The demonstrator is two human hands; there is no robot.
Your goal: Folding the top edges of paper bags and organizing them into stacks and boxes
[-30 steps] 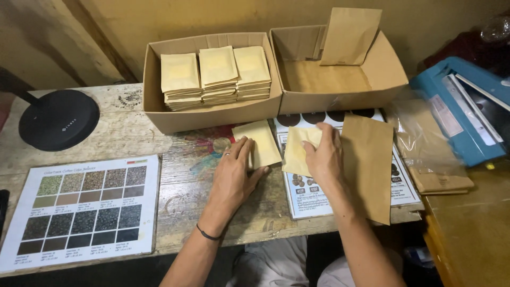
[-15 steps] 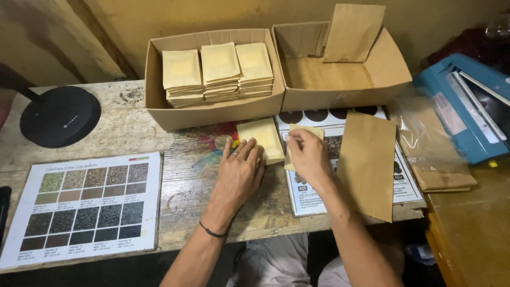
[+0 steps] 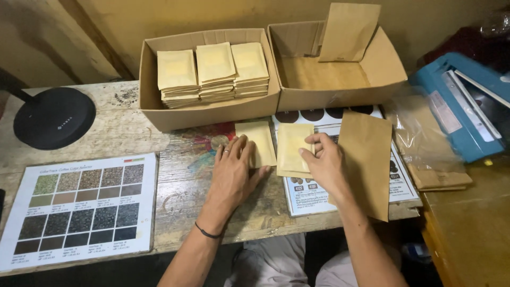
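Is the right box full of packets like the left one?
No. The right box holds only one brown envelope leaning on its back wall; the left box holds three packet stacks.

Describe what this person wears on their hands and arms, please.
Both forearms are bare, with no sleeves in view. The left hand has a ring on one finger and a thin dark band around its wrist. The right hand shows no ring, watch or band.

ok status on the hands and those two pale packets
Left hand flat on left packet. Right hand fingers on right packet. Brown envelope beside right hand, nothing between.
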